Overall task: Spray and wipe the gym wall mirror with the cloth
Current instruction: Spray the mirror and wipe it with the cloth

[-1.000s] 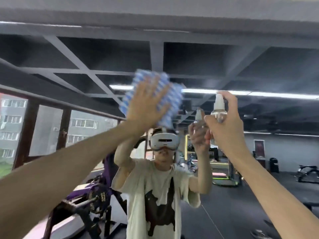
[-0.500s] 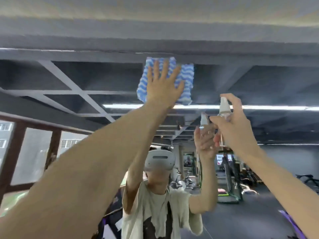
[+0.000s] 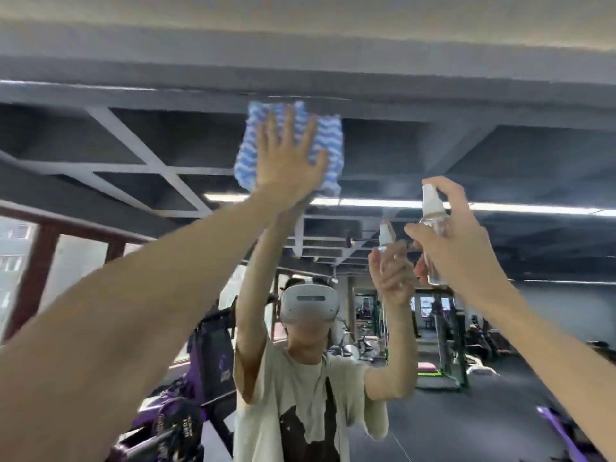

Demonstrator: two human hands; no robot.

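Cloth [image 3: 248, 158]: blue-and-white striped, flat under my left hand [image 3: 286, 165], against the mirror [image 3: 483, 155].
Right hand [image 3: 456, 241]: curled round clear spray bottle [image 3: 433, 218], forefinger over its white nozzle.
Left hand: fingers spread, pressing cloth.
Mirror: beyond both hands, reflecting me.

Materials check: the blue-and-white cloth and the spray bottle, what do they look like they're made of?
blue-and-white wavy-striped cloth: soft fabric, woven or nonwoven unclear; matte, with a limp lower corner beside the left hand.
small clear spray bottle: probably transparent plastic, glossy; the background shows through it. Its white pump top looks like opaque plastic.
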